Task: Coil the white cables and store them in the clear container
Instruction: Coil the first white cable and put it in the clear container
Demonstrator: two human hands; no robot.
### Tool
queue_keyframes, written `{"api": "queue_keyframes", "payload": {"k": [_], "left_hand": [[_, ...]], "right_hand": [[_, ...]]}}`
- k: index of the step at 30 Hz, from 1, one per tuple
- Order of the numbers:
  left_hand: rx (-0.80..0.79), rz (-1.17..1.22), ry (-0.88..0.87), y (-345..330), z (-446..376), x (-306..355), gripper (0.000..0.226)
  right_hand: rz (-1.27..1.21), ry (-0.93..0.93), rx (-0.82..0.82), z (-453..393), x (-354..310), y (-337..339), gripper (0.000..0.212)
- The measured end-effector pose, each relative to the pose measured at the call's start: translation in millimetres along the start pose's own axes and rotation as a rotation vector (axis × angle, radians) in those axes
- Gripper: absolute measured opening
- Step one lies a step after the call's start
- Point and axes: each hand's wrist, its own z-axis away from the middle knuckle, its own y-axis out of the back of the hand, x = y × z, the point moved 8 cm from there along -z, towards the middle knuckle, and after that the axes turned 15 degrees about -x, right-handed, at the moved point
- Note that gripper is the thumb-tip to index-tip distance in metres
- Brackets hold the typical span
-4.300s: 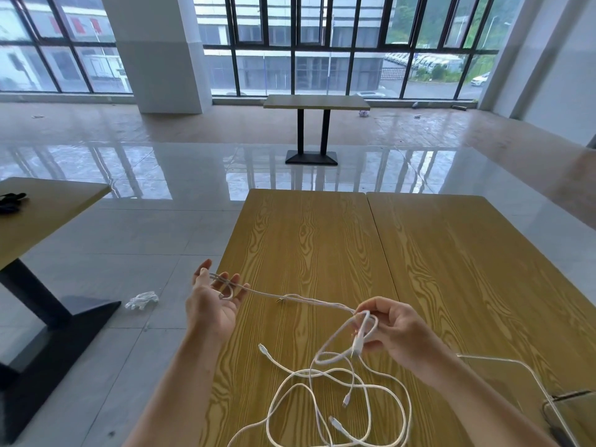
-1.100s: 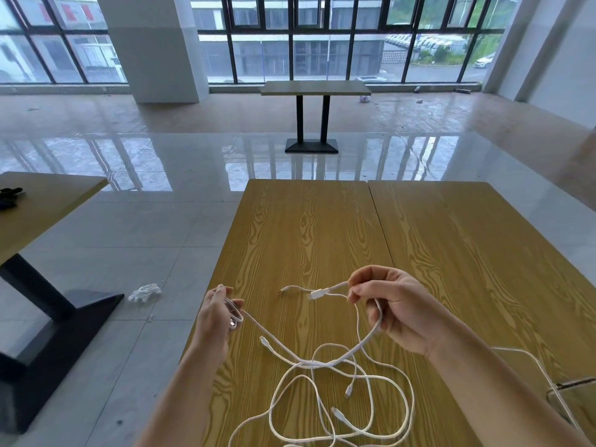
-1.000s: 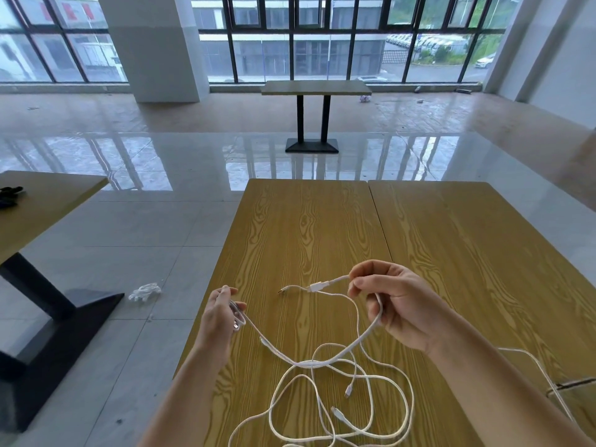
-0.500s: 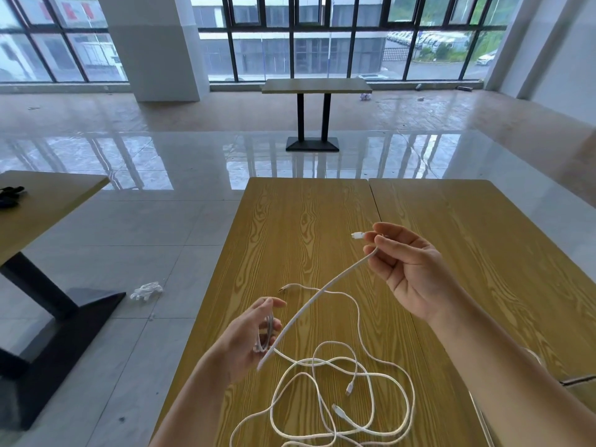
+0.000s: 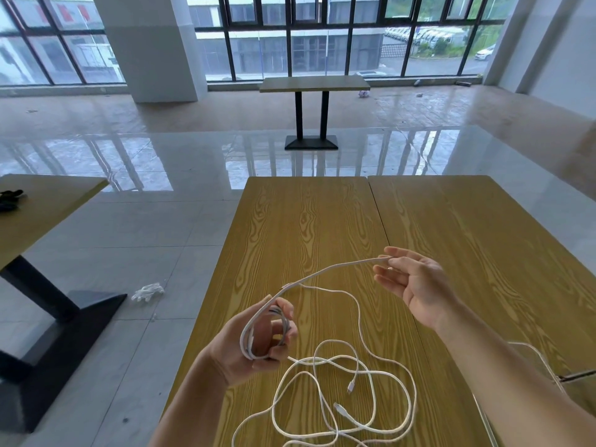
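Observation:
My left hand [image 5: 258,343] grips a small coil of white cable [image 5: 246,337] wound in loops around its fingers, just over the near left edge of the wooden table [image 5: 306,227]. One strand of that cable [image 5: 335,267] runs up and right to my right hand [image 5: 416,285], which pinches its end between thumb and fingertips, the other fingers spread. More white cables [image 5: 342,398] lie loose and tangled on the table below both hands. The clear container [image 5: 548,375] shows only as a thin transparent edge at the lower right, behind my right forearm.
A second wooden tabletop [image 5: 483,240] adjoins on the right. Another table [image 5: 42,208] with a black base stands to the left, a white crumpled item [image 5: 147,291] on the floor by it. A further table [image 5: 314,83] stands far back near the windows.
My left hand has turned palm-up and now holds several loops of cable. My right hand has moved right and lower, with the strand stretched between the hands.

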Motion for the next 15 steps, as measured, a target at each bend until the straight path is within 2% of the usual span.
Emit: {"api": "queue_keyframes", "payload": {"k": [8,11,15], "left_hand": [[-0.166,0.013,-0.067,-14,-4,4,0.048],[-0.19,-0.063,-0.089,-19,-6,11,0.035],[-0.138,-0.117,-0.085,-19,-8,18,0.021]], "right_hand": [[0.345,-0.046,0.116,2,8,18,0.017],[0.489,-0.053,0.147,2,7,22,0.01],[0.659,-0.051,0.166,3,5,22,0.002]]}}
